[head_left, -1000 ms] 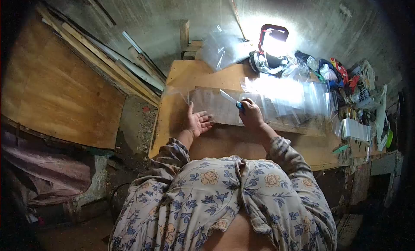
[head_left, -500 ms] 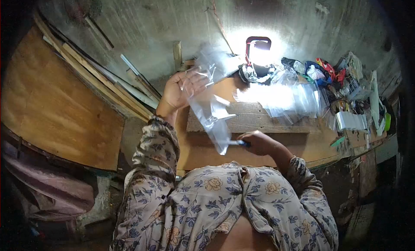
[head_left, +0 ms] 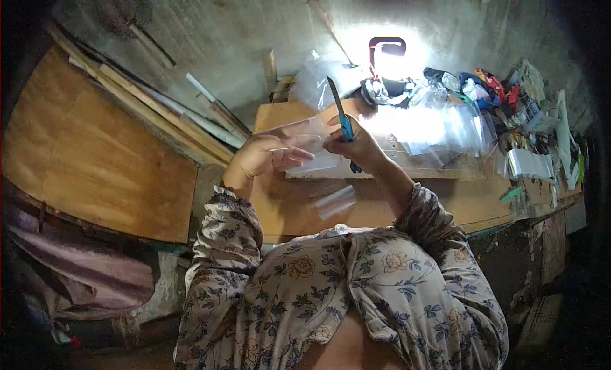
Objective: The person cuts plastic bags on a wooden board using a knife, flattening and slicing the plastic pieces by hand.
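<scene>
My right hand (head_left: 356, 144) is closed round the blue handle of a knife (head_left: 337, 102), whose blade points up toward the wall. To its left my left hand (head_left: 273, 156) has its fingers spread, beside a clear plastic sheet (head_left: 305, 128) that lies over the wooden board (head_left: 439, 172); no grip on it shows. A small strip of clear plastic (head_left: 335, 202) rests nearer my body on the table (head_left: 280, 220). Right of my right hand, a pile of clear plastic sheets (head_left: 445, 131) covers part of the board, washed out by glare.
A bright lamp (head_left: 387, 48) stands at the back by the wall. Bags and cloths (head_left: 477, 90) are heaped at the back right, with a stack of clear packets (head_left: 530, 164) and a green piece (head_left: 511, 194) nearby. Planks (head_left: 153, 106) lean at the left.
My left hand has come down from its raised position and no longer holds up the long plastic piece. My right hand has moved up and left, with the knife blade now upright.
</scene>
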Tool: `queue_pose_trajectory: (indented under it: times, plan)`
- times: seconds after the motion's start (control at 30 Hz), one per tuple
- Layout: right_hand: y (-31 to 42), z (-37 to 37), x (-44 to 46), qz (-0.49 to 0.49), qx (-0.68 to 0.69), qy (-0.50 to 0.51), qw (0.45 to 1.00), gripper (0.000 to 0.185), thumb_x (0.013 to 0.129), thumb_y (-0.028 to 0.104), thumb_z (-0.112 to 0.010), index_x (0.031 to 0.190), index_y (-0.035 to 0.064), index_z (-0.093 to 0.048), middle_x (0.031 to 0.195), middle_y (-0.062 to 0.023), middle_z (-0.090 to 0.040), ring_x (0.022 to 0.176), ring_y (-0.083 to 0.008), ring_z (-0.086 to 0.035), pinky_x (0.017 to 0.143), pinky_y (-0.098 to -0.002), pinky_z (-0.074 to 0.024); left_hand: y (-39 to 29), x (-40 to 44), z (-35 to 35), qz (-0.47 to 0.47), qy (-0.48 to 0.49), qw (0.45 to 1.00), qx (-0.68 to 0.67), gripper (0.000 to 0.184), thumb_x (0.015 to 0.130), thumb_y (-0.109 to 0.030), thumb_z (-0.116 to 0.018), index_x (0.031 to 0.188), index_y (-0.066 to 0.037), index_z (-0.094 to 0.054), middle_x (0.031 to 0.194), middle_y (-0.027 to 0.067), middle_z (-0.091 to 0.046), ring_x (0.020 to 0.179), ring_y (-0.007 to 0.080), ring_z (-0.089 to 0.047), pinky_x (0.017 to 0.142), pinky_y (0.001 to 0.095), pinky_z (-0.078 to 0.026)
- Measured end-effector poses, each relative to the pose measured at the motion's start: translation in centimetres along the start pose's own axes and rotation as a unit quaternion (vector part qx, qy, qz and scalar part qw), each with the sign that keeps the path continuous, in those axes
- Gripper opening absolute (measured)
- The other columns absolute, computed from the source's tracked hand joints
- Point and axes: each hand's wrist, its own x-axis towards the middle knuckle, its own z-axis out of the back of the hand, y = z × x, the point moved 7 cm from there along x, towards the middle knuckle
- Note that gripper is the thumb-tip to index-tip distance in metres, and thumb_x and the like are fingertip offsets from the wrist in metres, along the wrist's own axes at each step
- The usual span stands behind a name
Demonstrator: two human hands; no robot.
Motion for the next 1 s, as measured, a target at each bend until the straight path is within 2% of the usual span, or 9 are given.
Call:
queue_pose_trajectory:
  times: [0.03,0.07,0.2,0.53,0.6,0.67,0.8,0.87,1.0]
  plan:
    - [-0.4,-0.7,-0.4,-0.018,0.042,0.009,0.999,0.051,0.071,0.005,-0.069,0.114,0.0069,-0.04,0.086,-0.0089,-0.059,0.081,-0.0134,-0.058,0.073,-0.0265,-0.0457,0.0,-0.8,-0.3,0.004,-0.007,0.999,0.042,0.064,0.078,-0.026,-0.051,0.131,0.001,-0.028,0.128,0.0218,-0.04,0.096,0.0322,-0.057,0.08,0.0343,-0.047]
    - [-0.4,-1.5,-0.7,-0.012,0.096,0.029,0.995,0.053,0.072,0.006,-0.067,0.117,0.0114,-0.04,0.085,-0.0041,-0.06,0.072,-0.0074,-0.053,0.057,-0.0193,-0.0375,1.1,-1.3,0.1,0.043,-0.016,0.999,0.017,0.068,0.073,-0.024,-0.058,0.132,-0.004,-0.031,0.128,0.0203,-0.04,0.095,0.0285,-0.058,0.078,0.0318,-0.047]
    - [-0.8,-2.6,-0.9,-0.09,0.085,-0.004,0.992,0.055,0.072,0.006,-0.067,0.12,0.0127,-0.04,0.086,-0.0022,-0.058,0.074,-0.0067,-0.051,0.058,-0.0189,-0.0369,2.9,-2.7,0.4,0.078,-0.001,0.992,0.094,0.071,0.072,-0.026,-0.059,0.133,-0.004,-0.03,0.128,0.0196,-0.04,0.093,0.0272,-0.059,0.078,0.0315,-0.047]
    - [-2.1,-4.9,-0.3,-0.037,0.098,0.074,0.992,0.063,0.072,0.003,-0.066,0.127,0.0121,-0.037,0.083,-0.0016,-0.057,0.07,-0.0075,-0.05,0.062,-0.0214,-0.038,2.9,-3.6,3.2,0.039,-0.109,0.993,-0.025,0.061,0.084,-0.038,-0.041,0.133,-0.004,-0.027,0.123,0.0218,-0.044,0.089,0.0292,-0.06,0.077,0.0351,-0.049]
    - [-2.0,-4.5,-0.8,-0.088,0.035,0.023,0.995,0.058,0.072,0.004,-0.067,0.123,0.0098,-0.041,0.077,0.0009,-0.055,0.065,-0.007,-0.048,0.059,-0.0209,-0.0376,3.5,-3.3,3.9,0.057,-0.131,0.988,-0.053,0.064,0.085,-0.043,-0.038,0.132,-0.002,-0.028,0.123,0.0221,-0.044,0.089,0.0298,-0.059,0.079,0.0348,-0.048]
    - [-3.5,-4.2,-0.3,-0.098,0.041,-0.011,0.994,0.056,0.071,0.004,-0.068,0.121,0.0091,-0.043,0.074,0.0026,-0.053,0.063,-0.0058,-0.046,0.056,-0.0198,-0.0365,3.2,-2.8,3.7,-0.031,-0.096,0.973,-0.208,0.069,0.086,-0.052,-0.03,0.131,0.0,-0.029,0.122,0.0212,-0.045,0.091,0.0303,-0.058,0.081,0.0334,-0.047]
    - [-3.9,-3.3,-0.1,-0.127,0.108,-0.084,0.982,0.051,0.072,0.006,-0.068,0.117,0.0074,-0.046,0.072,0.0053,-0.051,0.059,-0.0024,-0.043,0.05,-0.0165,-0.034,5.2,-2.1,2.8,-0.003,-0.141,0.963,-0.231,0.069,0.086,-0.051,-0.034,0.131,0.001,-0.029,0.122,0.0199,-0.046,0.093,0.0305,-0.058,0.08,0.0337,-0.048]
    - [-4.2,-2.8,0.2,-0.118,0.115,-0.094,0.982,0.051,0.072,0.007,-0.068,0.118,0.0074,-0.045,0.074,0.0047,-0.053,0.059,-0.0017,-0.043,0.05,-0.0157,-0.0336,6.6,-1.6,3.3,-0.072,-0.117,0.988,0.077,0.051,0.09,-0.037,-0.04,0.121,0.003,-0.042,0.114,0.0152,-0.053,0.089,0.0252,-0.06,0.078,0.0279,-0.047]
    - [-4.2,-2.2,1.3,-0.073,0.062,-0.058,0.994,0.056,0.075,0.005,-0.066,0.124,0.0068,-0.038,0.08,0.0006,-0.058,0.066,-0.004,-0.051,0.058,-0.0173,-0.0415,8.4,-2.0,4.4,0.035,-0.206,0.975,0.071,0.043,0.088,-0.03,-0.047,0.116,0.002,-0.047,0.108,0.014,-0.057,0.087,0.0222,-0.061,0.078,0.0284,-0.047]
